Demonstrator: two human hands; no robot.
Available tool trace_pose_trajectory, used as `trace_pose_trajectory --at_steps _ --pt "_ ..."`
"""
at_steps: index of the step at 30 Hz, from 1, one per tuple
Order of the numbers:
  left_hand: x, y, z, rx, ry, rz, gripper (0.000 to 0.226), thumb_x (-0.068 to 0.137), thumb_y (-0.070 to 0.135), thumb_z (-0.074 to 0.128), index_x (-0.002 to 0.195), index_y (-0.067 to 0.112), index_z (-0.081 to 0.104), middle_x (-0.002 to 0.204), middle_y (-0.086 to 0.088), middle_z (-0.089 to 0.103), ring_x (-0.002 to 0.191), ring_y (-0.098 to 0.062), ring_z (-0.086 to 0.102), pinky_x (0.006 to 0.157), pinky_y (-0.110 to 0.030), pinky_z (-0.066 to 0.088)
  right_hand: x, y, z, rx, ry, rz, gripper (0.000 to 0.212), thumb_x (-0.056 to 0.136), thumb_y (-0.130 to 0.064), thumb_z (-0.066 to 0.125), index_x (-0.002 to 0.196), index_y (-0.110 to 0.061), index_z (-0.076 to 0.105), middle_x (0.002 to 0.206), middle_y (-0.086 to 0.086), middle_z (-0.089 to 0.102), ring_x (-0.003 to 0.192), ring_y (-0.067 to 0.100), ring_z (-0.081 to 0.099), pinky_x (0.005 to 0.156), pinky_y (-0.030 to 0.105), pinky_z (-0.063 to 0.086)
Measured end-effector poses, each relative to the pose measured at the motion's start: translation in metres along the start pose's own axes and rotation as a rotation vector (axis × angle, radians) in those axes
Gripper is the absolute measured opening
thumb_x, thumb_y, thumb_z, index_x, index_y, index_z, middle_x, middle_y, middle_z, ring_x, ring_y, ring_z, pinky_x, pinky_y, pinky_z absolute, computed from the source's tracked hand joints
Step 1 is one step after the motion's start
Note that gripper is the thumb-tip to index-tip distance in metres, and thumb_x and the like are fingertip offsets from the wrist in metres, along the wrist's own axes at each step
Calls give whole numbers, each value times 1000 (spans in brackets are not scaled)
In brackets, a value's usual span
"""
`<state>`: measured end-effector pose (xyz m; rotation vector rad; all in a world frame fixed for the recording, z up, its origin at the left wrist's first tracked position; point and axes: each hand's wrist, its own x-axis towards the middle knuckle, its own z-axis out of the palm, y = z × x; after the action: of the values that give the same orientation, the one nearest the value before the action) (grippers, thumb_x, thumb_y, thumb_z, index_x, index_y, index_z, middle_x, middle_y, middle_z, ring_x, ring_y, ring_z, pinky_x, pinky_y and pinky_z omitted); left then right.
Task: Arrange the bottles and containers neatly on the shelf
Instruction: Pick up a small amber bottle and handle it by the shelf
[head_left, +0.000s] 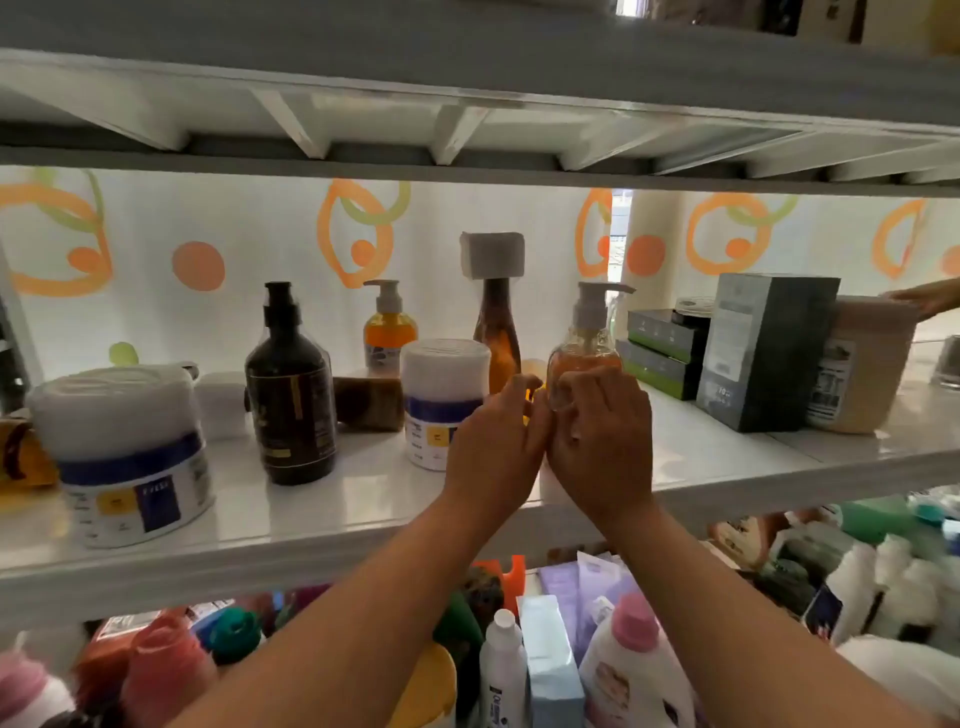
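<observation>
Head view: we record a clear round pump bottle of amber liquid upright at mid-shelf on the glossy white shelf. Our right hand wraps its lower body; our left hand presses half-curled fingers beside it. Left of these stand a white blue-banded tub and a dark brown pump bottle.
</observation>
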<state>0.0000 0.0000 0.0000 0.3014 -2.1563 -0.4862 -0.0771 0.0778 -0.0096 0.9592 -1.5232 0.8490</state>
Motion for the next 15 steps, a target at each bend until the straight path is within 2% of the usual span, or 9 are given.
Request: trace_pose_trajectory --at_steps 2,3,4,6,8,10,12,15 --pt "3 -3 9 12 -2 10 38 96 45 32 117 21 53 106 2 69 89 -12 66 62 -1 30 -1 8 -2 21 28 77 14 82 -18 59 88 -15 47 81 11 61 76 18 50 70 28 44" --pt "3 -5 13 6 -10 14 37 96 46 32 115 21 53 104 2 69 86 -12 66 60 -3 33 -2 11 -2 33 31 107 11 83 -20 54 87 -15 45 80 11 60 76 16 45 71 22 38" --pt "4 -6 17 -1 -21 4 36 97 47 33 114 22 52 100 1 69 83 -12 66 60 -8 39 -4 13 -4 44 23 150 11 82 -22 49 86 -15 43 79 11 59 75 14 43 70 18 33" --pt "6 -5 22 -51 -23 -46 32 96 48 35 112 24 49 93 0 69 78 -12 64 64 -18 48 -4 18 -4 103 -1 217 13 81 -24 45 87 -12 45 79 12 56 71 14 44 66 17 34" --pt "11 -3 25 -56 -14 -87 33 94 51 37 112 25 45 92 3 67 77 -11 62 67 -21 50 -3 24 -5 161 -1 321 19 82 -22 42 88 -5 49 78 8 50 66 12 44 59 17 34" --pt "16 0 24 -54 -2 -110 39 90 56 42 113 25 41 87 6 62 76 -10 61 69 -21 51 -2 32 -4 154 6 454 17 81 -16 43 88 -1 49 79 5 46 65 13 42 57 13 30" --pt "18 3 24 -73 7 -109 48 84 61 49 114 25 38 84 8 56 76 -11 61 70 -23 54 1 41 -2 123 -44 570 11 82 -3 49 93 -1 49 86 11 51 73 15 45 60 13 32" --pt "17 1 28 -119 -38 -104 61 76 64 57 117 27 32 96 6 57 83 -13 62 73 -23 55 9 53 6 218 -201 708 25 86 4 47 109 -5 50 112 13 56 96 17 51 78 22 40"
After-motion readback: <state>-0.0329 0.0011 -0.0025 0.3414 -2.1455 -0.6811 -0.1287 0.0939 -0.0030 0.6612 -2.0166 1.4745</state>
